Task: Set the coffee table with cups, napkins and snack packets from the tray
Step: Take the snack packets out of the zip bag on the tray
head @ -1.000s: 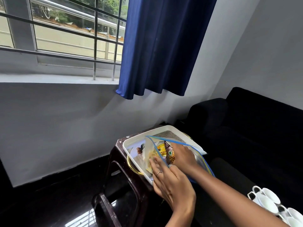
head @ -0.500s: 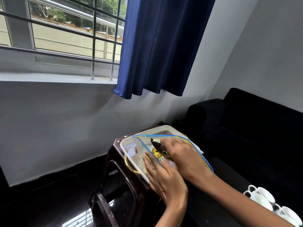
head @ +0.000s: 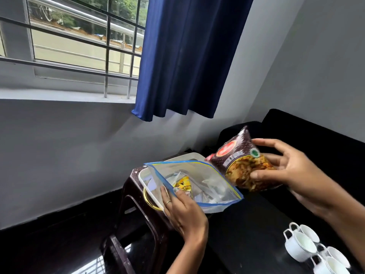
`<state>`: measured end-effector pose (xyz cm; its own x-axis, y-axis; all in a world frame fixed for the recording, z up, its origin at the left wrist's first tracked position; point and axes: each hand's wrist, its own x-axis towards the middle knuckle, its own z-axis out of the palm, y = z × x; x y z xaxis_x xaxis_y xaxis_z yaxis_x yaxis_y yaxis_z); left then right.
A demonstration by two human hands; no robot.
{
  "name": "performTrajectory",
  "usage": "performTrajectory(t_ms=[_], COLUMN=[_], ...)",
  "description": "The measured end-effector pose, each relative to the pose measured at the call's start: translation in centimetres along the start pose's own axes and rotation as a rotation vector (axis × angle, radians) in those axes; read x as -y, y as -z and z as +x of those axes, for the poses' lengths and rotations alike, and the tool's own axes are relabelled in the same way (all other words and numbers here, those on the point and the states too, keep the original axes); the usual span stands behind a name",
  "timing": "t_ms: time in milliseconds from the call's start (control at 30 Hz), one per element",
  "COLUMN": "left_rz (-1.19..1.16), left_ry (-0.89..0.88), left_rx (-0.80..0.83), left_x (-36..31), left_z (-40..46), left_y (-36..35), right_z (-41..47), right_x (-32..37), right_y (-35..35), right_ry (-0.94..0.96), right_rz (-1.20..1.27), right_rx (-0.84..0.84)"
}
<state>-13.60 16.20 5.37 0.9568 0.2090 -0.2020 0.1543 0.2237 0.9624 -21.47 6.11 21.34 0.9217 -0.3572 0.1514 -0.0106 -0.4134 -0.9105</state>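
- Head view: right hand point(head: 292, 175) grips a snack packet point(head: 243, 161), raised beside the tray point(head: 147, 181).
- Left hand point(head: 183, 212) pinches the zip bag's point(head: 199, 180) rim, wrist bent upward.

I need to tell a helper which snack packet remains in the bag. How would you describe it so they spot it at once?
Find the white tray on the dark stool below the blue curtain. In it lies a clear zip bag, its edge held by the left hand. The yellow packet inside is the only brightly coloured thing there, unlike the dark packet in the right hand.
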Motion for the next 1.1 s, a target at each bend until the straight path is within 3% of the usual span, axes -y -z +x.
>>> performTrajectory(t_ms=[133,333,600,833,933,1100], left_rz=[-0.116,-0.353,-0.583,-0.644,-0.652,-0.455], left_ry=[-0.015,0.026,-0.085,-0.236,-0.248,-0.29], left_rx=[-0.126,-0.343,-0.457,-0.361,-0.307,-0.294], left_x=[-0.5,-2.2,-3.8,-4.0,-4.0,-3.8], left_z=[2.0,5.6,6.9,6.5,6.1,5.2], left_y=[0.4,1.6,2.9,2.9,2.6,2.4], right_z=[0.7,3.5,9.4,14.0,14.4,13.4], right_x=[-1.6,-9.1,-17.8,-21.1,-22.2,-21.6], right_y=[2.5,2.1,-3.2,-6.0,-6.2,-5.5], right_ry=[-0.081,-0.3,-0.482,-0.478,-0.445,-0.262], right_rz=[0.199,0.146,-0.033,-0.105,-0.257,-0.764], right_rx=[-0.177,-0.307,-0.19,-0.066,-0.007,-0.09])
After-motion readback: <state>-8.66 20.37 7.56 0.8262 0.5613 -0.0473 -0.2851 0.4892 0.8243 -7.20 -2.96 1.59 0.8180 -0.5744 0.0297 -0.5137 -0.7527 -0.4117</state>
